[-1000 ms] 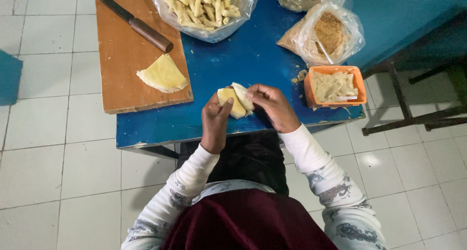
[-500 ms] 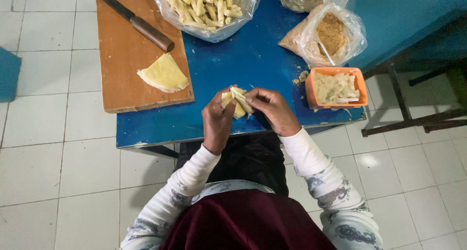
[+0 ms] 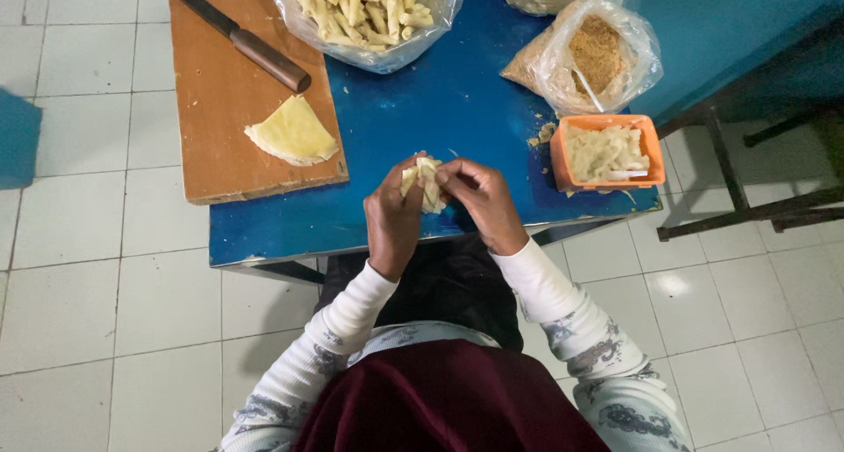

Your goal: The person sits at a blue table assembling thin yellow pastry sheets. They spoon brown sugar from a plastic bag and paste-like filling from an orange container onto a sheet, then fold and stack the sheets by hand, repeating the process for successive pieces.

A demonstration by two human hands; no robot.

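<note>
Over the table edge: your two hands meet above the near side of the blue table (image 3: 457, 109), wrists bent inward, forearms coming up from your lap.
Left hand (image 3: 393, 221): curled shut around the pale dough roll (image 3: 428, 181), thumb side up, cradling it from the left.
Right hand (image 3: 482, 202): fingers pinched closed on the roll's right side (fingertips pressed against the wrapper).
Roll: held between both hands, just above the table's front part.
Cutting board (image 3: 220, 109): left of your hands, bearing a folded yellow wrapper sheet (image 3: 293, 133) and a wooden-handled knife (image 3: 239, 36).
Orange tub (image 3: 605, 152): right of your hands, holding pale filling.
Far side: a clear bag of finished rolls (image 3: 365, 8) and a bag of breadcrumbs (image 3: 589, 56).
</note>
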